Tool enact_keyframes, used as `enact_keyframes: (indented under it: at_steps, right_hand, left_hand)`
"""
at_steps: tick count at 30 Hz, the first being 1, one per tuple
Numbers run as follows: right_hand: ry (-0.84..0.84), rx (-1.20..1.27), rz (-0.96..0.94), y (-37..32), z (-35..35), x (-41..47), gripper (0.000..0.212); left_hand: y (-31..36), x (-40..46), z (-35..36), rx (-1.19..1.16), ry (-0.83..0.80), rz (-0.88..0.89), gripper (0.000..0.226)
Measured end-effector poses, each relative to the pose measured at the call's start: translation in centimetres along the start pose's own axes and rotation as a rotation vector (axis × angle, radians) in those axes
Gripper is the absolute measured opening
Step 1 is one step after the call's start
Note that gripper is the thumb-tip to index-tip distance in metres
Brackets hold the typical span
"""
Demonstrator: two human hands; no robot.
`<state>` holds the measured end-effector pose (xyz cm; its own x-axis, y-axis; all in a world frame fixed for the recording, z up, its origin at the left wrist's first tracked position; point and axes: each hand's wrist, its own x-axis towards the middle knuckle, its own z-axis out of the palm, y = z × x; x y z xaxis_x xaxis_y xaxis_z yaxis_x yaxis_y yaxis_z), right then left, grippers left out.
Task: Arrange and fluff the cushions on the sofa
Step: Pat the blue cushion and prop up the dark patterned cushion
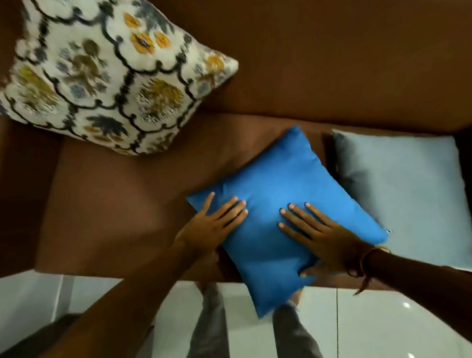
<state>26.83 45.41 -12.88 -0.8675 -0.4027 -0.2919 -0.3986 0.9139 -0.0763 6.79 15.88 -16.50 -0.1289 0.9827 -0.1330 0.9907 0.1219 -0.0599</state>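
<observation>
The brown sofa carries a patterned cushion, blue cushion and pale cushion.

Matt brown sofa — smooth cloth. The blue cushion is plain woven fabric; the patterned cushion looks coarser. Floor tiles — glossy.

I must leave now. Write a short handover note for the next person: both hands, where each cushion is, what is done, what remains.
Left hand: flat, fingers spread, on the left edge of the bright blue cushion; no grip.
Right hand: flat on its lower right part; no grip.
Blue cushion: flat on the seat of the brown sofa, its front corner overhanging the edge.
Floral cushion: propped in the left corner.
Pale blue cushion: flat on the seat, right.
Left: stand up both blue cushions.
</observation>
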Motion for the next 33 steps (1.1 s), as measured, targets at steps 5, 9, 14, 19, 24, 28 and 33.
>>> enact_keyframes:
  at_steps: [5, 9, 14, 19, 24, 28, 33]
  right_hand:
    - [0.118, -0.154, -0.003, -3.2, 6.4, -3.2, 0.086]
    - [0.190, -0.210, 0.152, -3.3, 4.9, -2.3, 0.052]
    - [0.098, 0.503, 0.165, 4.9, -6.4, -1.2, 0.099]
    - [0.286, 1.119, 0.276, 16.9, -18.0, 1.8, 0.074]
    - [0.438, 1.158, 0.334, 23.2, -21.2, 7.8, 0.044]
    - [0.507, 1.105, 0.454, 25.4, -19.3, 11.0, 0.044]
    - [0.565, 0.962, 0.526, 25.6, -17.4, 11.8, 0.049]
  left_hand:
    - [5.0, 0.9, 3.2, -0.016, -0.041, -0.220, 0.051]
    - [3.2, 3.7, -1.0, -0.252, 0.031, -0.211, 0.058]
    - [-4.2, 6.3, -11.4, -0.639, 0.095, -0.437, 0.065]
    - [-10.9, 10.2, -19.1, -0.742, 0.260, -0.669, 0.081]
    - [-18.3, 15.5, -20.9, -0.705, 0.160, -0.843, 0.069]
    - [-19.2, 18.1, -19.6, -0.531, 0.254, -0.929, 0.062]
    - [-17.2, 19.7, -18.7, -0.206, 0.409, -0.984, 0.065]
